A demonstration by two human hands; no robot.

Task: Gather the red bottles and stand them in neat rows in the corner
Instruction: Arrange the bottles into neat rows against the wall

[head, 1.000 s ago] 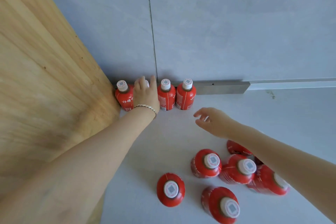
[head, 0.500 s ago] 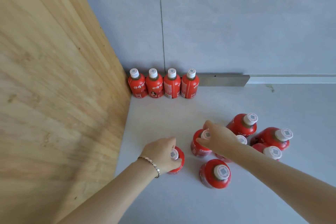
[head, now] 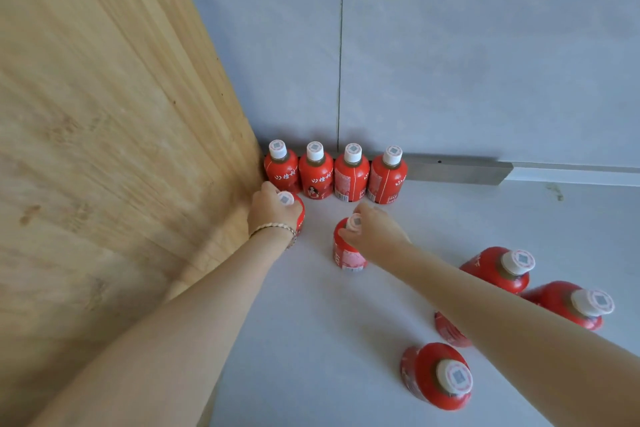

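Left hand (head: 272,217) is gripping the first bottle (head: 300,215) at its top, left of centre, beside the wooden panel (head: 121,149). Right hand (head: 377,236) is pinching the second bottle (head: 346,255) at its neck, at frame centre. Just above both, the back row (head: 351,177) is standing against the wall.

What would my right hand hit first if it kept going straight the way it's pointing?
Likely the second back-row bottle from the wooden panel; the right hand, gripping a bottle, points there. The left hand and its bottle lie close beside; depth is unclear.
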